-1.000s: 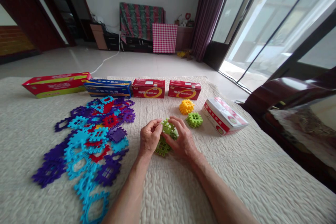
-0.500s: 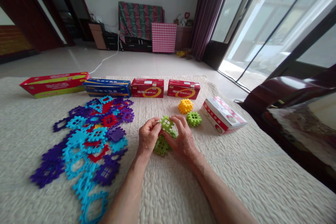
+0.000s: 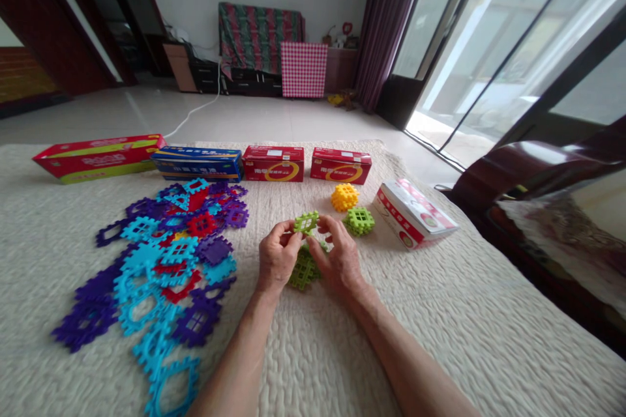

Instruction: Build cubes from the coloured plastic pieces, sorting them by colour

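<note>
A green window-pattern piece (image 3: 306,223) is held up between both hands. My left hand (image 3: 278,255) pinches its left edge between thumb and fingers. My right hand (image 3: 341,257) has its fingertips closed at its right edge. More green pieces (image 3: 304,270) lie on the quilt below, partly hidden by the right thumb. An assembled green cube (image 3: 360,221) sits just beyond my right hand, with a yellow cube (image 3: 345,197) behind it.
Turquoise, purple and red pieces (image 3: 178,249) lie heaped at the left. Across the back stand a red-green box (image 3: 102,158), a blue box (image 3: 196,164) and two red boxes (image 3: 274,164) (image 3: 341,166). A white-red box (image 3: 415,214) sits at the right.
The green piece between my hands has been lifted a little and tilted flatter. It now shows apart from the green pieces below. The view has shifted slightly.
</note>
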A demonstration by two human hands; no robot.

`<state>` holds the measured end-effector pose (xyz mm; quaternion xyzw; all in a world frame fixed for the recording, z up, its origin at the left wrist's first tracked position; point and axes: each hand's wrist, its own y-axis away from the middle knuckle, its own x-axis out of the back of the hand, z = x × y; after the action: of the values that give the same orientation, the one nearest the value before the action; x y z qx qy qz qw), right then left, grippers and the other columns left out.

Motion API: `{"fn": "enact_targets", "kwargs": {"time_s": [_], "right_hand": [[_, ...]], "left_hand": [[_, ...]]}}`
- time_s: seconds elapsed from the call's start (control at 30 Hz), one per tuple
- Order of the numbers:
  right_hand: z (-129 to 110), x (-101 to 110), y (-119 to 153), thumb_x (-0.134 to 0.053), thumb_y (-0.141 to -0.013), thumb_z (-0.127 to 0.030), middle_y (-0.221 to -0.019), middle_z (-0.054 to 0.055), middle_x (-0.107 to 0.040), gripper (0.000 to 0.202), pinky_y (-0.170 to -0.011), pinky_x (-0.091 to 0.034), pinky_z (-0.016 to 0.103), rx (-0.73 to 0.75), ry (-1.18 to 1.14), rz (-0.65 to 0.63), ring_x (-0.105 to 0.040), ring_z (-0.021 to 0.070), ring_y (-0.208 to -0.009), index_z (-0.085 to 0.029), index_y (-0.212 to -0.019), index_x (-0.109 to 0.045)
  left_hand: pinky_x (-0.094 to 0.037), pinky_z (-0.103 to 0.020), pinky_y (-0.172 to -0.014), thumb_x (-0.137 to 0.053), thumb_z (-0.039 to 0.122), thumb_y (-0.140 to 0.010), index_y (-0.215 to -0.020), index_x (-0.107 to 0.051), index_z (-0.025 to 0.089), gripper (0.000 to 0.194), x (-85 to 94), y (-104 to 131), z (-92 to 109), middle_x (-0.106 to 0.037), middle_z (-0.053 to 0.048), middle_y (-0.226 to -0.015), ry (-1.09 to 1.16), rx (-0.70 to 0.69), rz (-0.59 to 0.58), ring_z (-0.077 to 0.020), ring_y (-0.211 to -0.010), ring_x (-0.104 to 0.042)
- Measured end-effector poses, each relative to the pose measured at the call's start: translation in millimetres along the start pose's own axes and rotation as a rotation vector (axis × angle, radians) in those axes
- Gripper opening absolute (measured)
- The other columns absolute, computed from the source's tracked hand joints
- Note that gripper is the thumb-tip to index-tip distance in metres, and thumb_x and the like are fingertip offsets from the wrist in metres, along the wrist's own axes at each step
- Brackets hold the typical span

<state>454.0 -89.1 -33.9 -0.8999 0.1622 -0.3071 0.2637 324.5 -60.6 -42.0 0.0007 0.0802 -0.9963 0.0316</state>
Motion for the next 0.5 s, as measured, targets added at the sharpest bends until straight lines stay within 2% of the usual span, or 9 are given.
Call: {"fn": "enact_targets", "kwargs": {"time_s": [0.1,0.23,0.4,0.5], "right_hand": [[-2.9,-0.5,-0.3,-0.062,-0.08,-0.028,-0.106,0.009,-0.061,0.04,-0.077,-0.053,0.036,-0.009,-0.043,-0.013,-0.061,0.0207,-0.093,-0.021,-0.117,-0.049],[-6.3,0.9,-0.2,-0.061,-0.081,-0.031,-0.112,0.01,-0.06,0.043,-0.074,-0.054,0.034,-0.038,-0.131,-0.01,-0.063,0.0205,-0.095,-0.021,-0.12,-0.046],[-11.7,3.4,-0.9,-0.056,-0.086,-0.037,-0.104,0.008,-0.063,0.033,-0.067,-0.055,0.028,-0.193,-0.376,-0.024,-0.065,0.018,-0.09,-0.021,-0.115,-0.049],[-14.8,3.6,-2.5,-0.059,-0.084,-0.039,-0.096,0.004,-0.063,0.032,-0.067,-0.054,0.026,-0.272,-0.524,-0.026,-0.065,0.0172,-0.089,-0.022,-0.111,-0.051]], "left_hand": [[-0.052,-0.026,-0.07,-0.064,0.025,-0.074,-0.09,-0.067,0.02,0.016,0.5,1.7,1.0,-0.07,-0.003,-0.082,-0.109,-0.126,0.004,-0.0168,-0.072,-0.067],[-0.051,-0.024,-0.07,-0.062,0.021,-0.076,-0.088,-0.067,0.021,0.013,-0.3,4.9,7.6,-0.067,-0.003,-0.086,-0.208,-0.302,-0.059,-0.0152,-0.075,-0.064],[-0.05,-0.022,-0.069,-0.058,0.025,-0.082,-0.085,-0.063,0.021,0.007,-2.2,6.3,8.0,-0.064,-0.003,-0.085,-0.322,-0.442,-0.085,-0.0136,-0.077,-0.061],[-0.049,-0.022,-0.069,-0.056,0.025,-0.084,-0.086,-0.061,0.02,0.007,-2.0,5.5,4.2,-0.063,-0.002,-0.085,-0.375,-0.48,-0.107,-0.0135,-0.077,-0.061]]}}
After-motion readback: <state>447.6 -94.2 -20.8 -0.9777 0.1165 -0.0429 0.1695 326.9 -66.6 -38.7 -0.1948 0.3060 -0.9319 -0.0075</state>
